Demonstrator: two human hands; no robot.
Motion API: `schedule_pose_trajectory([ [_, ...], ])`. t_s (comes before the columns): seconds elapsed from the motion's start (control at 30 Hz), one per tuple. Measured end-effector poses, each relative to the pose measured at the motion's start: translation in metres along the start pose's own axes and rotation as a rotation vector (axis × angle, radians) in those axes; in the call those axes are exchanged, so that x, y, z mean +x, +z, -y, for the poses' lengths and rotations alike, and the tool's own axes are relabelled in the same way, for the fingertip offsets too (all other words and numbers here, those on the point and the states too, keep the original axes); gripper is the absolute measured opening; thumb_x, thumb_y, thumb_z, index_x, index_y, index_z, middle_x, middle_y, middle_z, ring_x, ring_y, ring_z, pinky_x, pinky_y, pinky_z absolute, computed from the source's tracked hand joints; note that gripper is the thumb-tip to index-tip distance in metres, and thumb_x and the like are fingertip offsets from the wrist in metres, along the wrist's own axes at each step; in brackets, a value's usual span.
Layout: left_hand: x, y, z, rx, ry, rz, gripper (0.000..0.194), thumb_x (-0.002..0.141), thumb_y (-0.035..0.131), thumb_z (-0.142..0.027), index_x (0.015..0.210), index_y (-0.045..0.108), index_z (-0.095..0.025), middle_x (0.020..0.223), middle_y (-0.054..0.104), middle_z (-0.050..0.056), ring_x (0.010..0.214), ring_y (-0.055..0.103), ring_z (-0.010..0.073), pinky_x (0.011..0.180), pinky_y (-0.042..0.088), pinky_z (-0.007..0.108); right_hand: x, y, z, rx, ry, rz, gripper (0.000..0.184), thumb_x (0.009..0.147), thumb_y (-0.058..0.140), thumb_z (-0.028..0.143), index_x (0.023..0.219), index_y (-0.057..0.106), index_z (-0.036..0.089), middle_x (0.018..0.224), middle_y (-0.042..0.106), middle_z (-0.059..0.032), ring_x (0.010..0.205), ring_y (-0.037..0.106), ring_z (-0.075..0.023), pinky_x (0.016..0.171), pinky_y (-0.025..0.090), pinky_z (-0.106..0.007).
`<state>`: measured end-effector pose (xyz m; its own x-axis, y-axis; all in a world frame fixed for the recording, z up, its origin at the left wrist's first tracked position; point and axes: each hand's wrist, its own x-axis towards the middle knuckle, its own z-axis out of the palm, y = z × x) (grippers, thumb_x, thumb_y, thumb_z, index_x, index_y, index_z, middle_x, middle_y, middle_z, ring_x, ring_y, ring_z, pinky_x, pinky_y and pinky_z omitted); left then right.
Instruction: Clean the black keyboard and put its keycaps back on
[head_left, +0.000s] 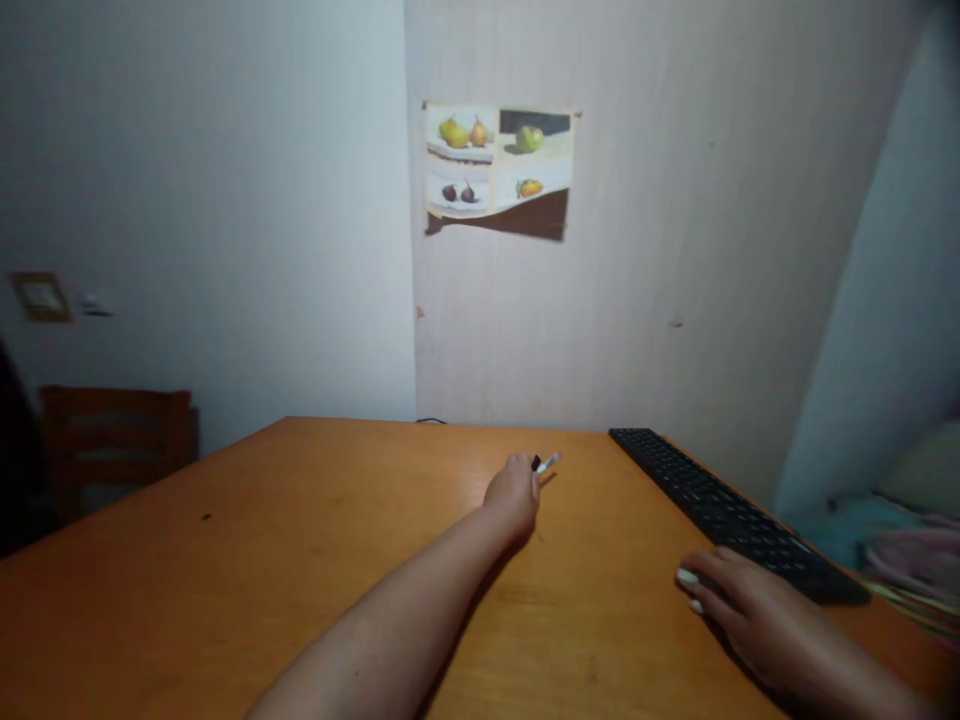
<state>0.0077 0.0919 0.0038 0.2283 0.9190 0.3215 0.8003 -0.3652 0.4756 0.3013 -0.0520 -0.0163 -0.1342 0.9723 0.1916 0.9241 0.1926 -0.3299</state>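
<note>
Pen (551,462) is out past the middle of the wooden bench (337,540), toward the far edge, with the left hand's (513,492) grip clamped on it. Its pale end and a small black bit poke out past the fingers, too small to make out more. Lots of wood to the left, all the way to the slanting left edge; the far edge runs close to the wall (637,240). On the right it's tighter, since the keyboard (731,510) lies along that edge

Count: one pen, two hands, one keyboard, one chair (116,405), one poster (496,165) with four fruit panels. The right hand (742,605) sits just beside the keyboard's near end, fingers bent, can't tell if its grip is together or apart. Also a dark speck (206,517) on the left and blurry cloth (911,555) beyond the right edge
</note>
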Motion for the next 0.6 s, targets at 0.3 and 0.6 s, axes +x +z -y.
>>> schedule_pose_trajectory([
  [0.3, -0.068, -0.139, 0.16, 0.042, -0.339, -0.307, 0.018, 0.097, 0.046, -0.029, 0.109, 0.057, -0.02, 0.103, 0.065, 0.01, 0.092, 0.06, 0.0207, 0.078, 0.042, 0.029, 0.092, 0.032, 0.101, 0.514, -0.047, -0.051, 0.048, 0.071, 0.06, 0.067, 0.098, 0.075, 0.03, 0.113, 0.073, -0.0128, 0.111, 0.063, -0.0395, 0.1, 0.046, -0.051],
  [0.6, -0.168, -0.249, 0.295, 0.193, -0.727, -0.471, 0.013, 0.095, 0.048, -0.026, 0.102, 0.056, -0.019, 0.102, 0.067, 0.01, 0.092, 0.063, 0.0216, 0.072, 0.04, 0.028, 0.141, 0.08, 0.328, 0.821, -0.236, 0.199, 0.042, 0.077, 0.064, 0.054, 0.093, 0.072, 0.017, 0.078, 0.071, -0.0061, 0.07, 0.064, -0.021, 0.06, 0.047, -0.029],
])
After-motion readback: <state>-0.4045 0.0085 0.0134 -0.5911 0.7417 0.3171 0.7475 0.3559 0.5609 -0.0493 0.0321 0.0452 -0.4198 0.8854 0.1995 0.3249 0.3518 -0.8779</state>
